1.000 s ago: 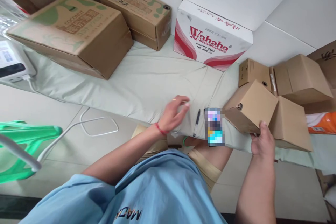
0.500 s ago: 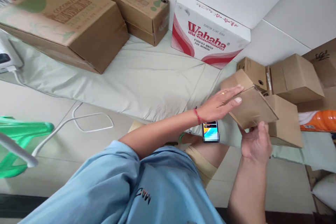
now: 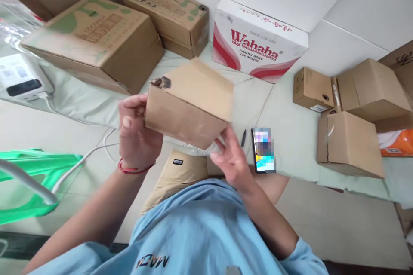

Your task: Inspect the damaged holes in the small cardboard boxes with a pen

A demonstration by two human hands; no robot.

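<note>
A small brown cardboard box (image 3: 190, 103) is held up over the front edge of the covered surface, tilted, with a dark, torn-looking patch at its upper left corner. My left hand (image 3: 137, 126), with a red bracelet at the wrist, grips the box's left end; some fingers are hidden behind it. My right hand (image 3: 230, 154) supports the lower right corner with its fingertips, and part of its fingers lies out of sight under the box. A phone (image 3: 263, 150) with a lit screen and a black pen (image 3: 244, 138) lie to the right of my right hand.
Larger cartons (image 3: 93, 43) stand at back left, beside a white device (image 3: 24, 78) with a cable. A white-and-red Wahaha carton (image 3: 258, 43) is against the wall. Several brown boxes (image 3: 351, 142) and an orange package (image 3: 398, 142) sit right. A green plastic stool (image 3: 32, 184) is at left.
Both hands have carried the cardboard box from the right-hand boxes leftward to in front of my body. My left hand has shifted from its top to its left end. The pen now shows.
</note>
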